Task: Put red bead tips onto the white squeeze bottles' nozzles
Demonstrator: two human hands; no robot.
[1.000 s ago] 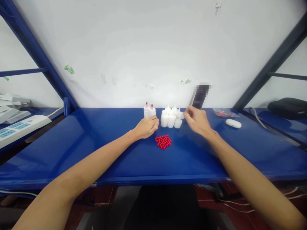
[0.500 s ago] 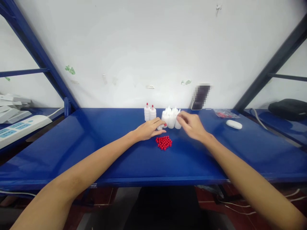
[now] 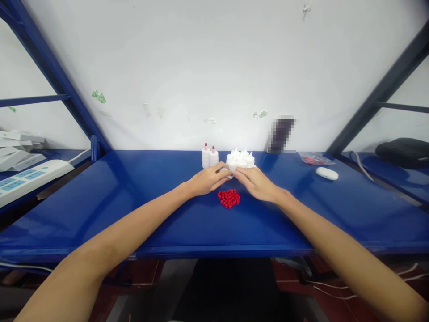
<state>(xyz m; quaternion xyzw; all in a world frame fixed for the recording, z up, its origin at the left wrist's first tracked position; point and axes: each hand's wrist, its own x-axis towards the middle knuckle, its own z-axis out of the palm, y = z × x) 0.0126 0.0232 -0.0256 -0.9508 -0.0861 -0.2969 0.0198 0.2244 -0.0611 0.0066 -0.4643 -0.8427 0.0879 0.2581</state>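
My left hand (image 3: 210,179) is closed round a white plastic squeeze bottle (image 3: 225,171), mostly hidden by the fingers and lying tilted. At its tip end, my right hand (image 3: 256,182) meets the left, with the fingers pinched together over the spot where the bottle's red cap showed; the cap itself is covered. Just behind the hands stands a tight group of white bottles with bare nozzles (image 3: 240,160). Left of them are two upright bottles with red caps (image 3: 209,157). A pile of small red caps (image 3: 229,198) lies in front of the hands.
On the right of the blue table (image 3: 187,232) are a plastic bag with red pieces (image 3: 315,158) and a white oval case (image 3: 327,173). A phone-like dark object (image 3: 280,136) leans on the wall. A power strip (image 3: 36,179) lies far left.
My right hand has moved left from beside the grouped bottles to the tip of the held bottle, covering its red cap. My left hand has barely moved.
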